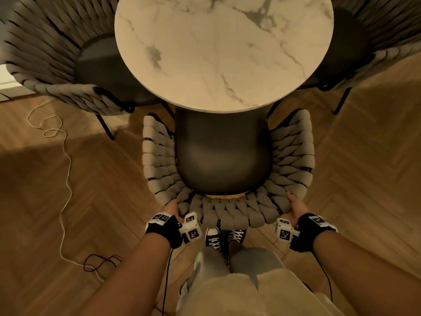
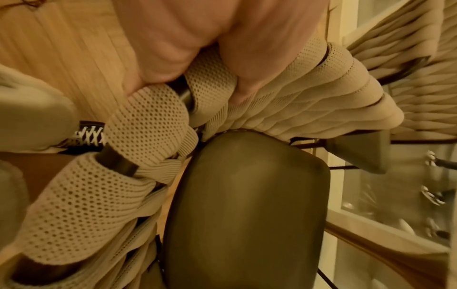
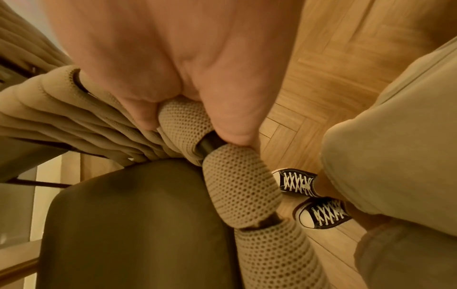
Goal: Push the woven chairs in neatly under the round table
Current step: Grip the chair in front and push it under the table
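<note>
A round marble-topped table [image 1: 218, 51] fills the upper middle of the head view. Directly before me stands a woven chair [image 1: 230, 215] with a beige braided back and dark seat [image 1: 223, 153]; the front of its seat lies under the table edge. My left hand [image 1: 174, 208] grips the back rim at its left corner, my right hand [image 1: 296, 207] grips the right corner. In the left wrist view my left hand [image 2: 188, 58] wraps the mesh-covered rim [image 2: 148, 121]. In the right wrist view my right hand [image 3: 173, 82] clasps the rim [image 3: 237, 176].
A second woven chair [image 1: 57, 65] sits at the table's left and a third [image 1: 382, 42] at its right, seats partly under the top. A pale cord [image 1: 66, 174] loops over the herringbone wood floor at left. My sneakers [image 1: 225, 236] stand just behind the chair back.
</note>
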`<action>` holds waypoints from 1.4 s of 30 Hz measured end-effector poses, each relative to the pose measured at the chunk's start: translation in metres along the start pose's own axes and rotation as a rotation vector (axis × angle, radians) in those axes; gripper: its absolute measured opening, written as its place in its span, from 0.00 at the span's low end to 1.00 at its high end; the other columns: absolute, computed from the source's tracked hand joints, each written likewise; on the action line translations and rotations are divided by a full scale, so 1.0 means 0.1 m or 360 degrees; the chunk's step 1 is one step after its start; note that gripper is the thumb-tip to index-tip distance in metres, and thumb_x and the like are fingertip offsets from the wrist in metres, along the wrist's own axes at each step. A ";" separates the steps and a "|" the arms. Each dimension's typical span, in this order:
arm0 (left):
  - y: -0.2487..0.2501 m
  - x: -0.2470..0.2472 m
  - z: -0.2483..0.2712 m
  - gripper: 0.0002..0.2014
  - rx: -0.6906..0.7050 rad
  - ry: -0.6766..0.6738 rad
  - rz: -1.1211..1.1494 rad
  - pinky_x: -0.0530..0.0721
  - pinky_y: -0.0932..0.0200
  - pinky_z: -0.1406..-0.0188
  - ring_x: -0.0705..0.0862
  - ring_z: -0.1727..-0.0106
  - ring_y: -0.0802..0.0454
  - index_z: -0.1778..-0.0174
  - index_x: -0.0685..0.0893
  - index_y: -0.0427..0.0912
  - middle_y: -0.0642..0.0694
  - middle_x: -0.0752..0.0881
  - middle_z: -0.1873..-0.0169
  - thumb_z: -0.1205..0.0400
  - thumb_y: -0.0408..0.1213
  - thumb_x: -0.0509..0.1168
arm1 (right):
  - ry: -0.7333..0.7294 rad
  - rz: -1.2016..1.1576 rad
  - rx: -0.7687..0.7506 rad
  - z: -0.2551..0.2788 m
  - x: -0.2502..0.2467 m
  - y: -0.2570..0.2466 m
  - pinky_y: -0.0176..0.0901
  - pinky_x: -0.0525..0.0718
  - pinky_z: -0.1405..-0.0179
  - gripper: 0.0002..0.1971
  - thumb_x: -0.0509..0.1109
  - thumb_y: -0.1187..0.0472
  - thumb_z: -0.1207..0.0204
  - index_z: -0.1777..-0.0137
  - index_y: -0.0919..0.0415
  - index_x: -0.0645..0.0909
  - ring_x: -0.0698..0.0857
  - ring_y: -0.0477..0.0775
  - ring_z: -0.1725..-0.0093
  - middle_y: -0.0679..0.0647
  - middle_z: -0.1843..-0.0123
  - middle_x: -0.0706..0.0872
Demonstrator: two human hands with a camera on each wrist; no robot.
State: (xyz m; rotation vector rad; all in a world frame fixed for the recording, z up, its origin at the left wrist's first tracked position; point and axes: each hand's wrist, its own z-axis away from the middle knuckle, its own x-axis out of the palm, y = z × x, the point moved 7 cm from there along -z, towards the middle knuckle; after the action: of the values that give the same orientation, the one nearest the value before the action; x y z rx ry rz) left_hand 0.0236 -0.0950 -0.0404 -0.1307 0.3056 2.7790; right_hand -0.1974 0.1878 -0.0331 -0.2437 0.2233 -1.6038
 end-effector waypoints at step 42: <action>-0.34 -0.08 -0.10 0.12 -0.0104 -0.0186 -0.0296 0.91 0.47 0.70 0.88 0.54 0.39 0.40 0.82 0.38 0.34 0.88 0.50 0.13 0.42 0.65 | 0.0175 0.0563 0.0092 -0.69 -0.53 -0.19 0.67 0.83 0.39 0.22 0.68 0.55 0.19 0.28 0.62 0.77 0.83 0.70 0.34 0.66 0.32 0.84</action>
State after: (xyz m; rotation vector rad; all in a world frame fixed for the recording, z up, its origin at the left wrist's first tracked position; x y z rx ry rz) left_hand 0.0433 -0.0682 -0.0560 -0.0110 0.1642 2.6000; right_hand -0.2332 0.2412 -0.0942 -0.0660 0.2875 -1.2713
